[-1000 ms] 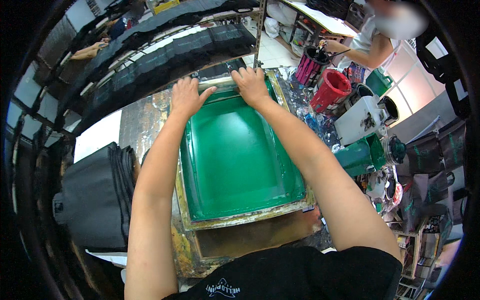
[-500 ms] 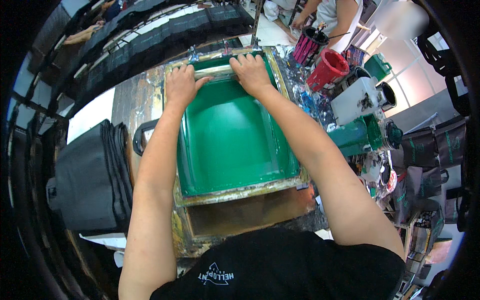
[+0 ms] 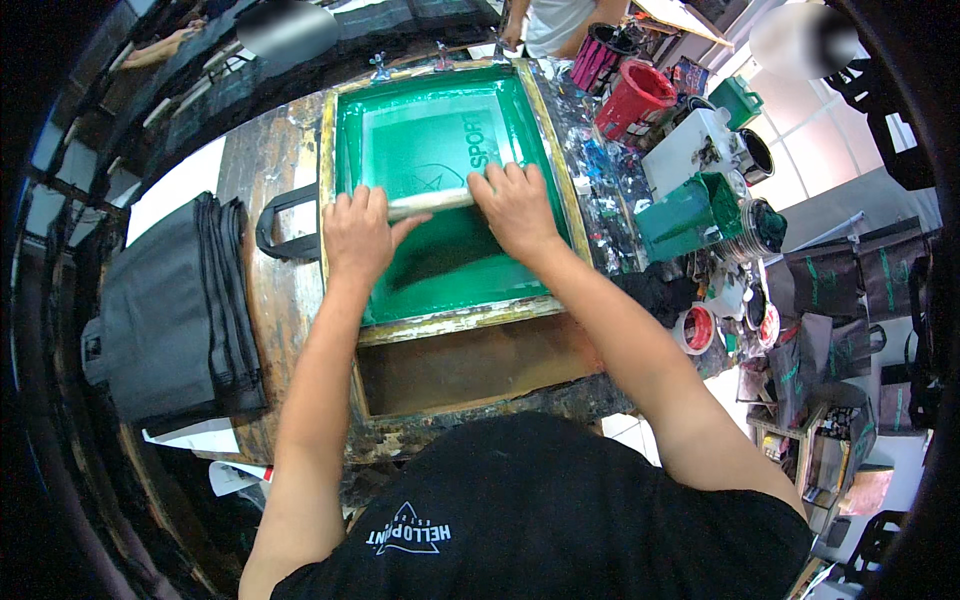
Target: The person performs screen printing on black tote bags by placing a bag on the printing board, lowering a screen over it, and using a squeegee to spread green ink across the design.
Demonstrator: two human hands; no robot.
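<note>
One squeegee [image 3: 432, 203] w/ a pale, worn bar handle sits crosswise on a green-inked printing screen [image 3: 458, 326], approx. midway b/w far & near ends, its right end a bit farther from the person. Its blade is hard to see. The screen's wooden frame is yellowish & ink-stained; wet green ink coats the mesh. Beyond the handle, a thin star outline & dark lettering show thru the green; on the near side there's a dark patch.

The screen lies on a scuffed, paint-spattered wooden surface [image 3: 285, 155], w/ small metal clamps [image 3: 380, 67] along its far edge & a brown panel [image 3: 480, 372] on its near side. A black strap loop [image 3: 267, 228] juts from the left rail; farther left, a stack of black fabric bags [image 3: 165, 310]. On the right, messy ink containers incl. a red pail [image 3: 622, 115], a white jug [image 3: 680, 158] & a green-smeared tub [image 3: 680, 222]. Bkgd: racks of black fabric [image 3: 330, 65] upper left, a co-worker in a white top [image 3: 560, 25] at the far end, dark printed bags [image 3: 825, 280] at far right.

Both hands are closed on the handle, fingers curled over its far side: left hand [image 3: 358, 240] at the left end, thumb pointing inward; right hand [image 3: 520, 215] at the right end. Bare handle shows b/w them.
</note>
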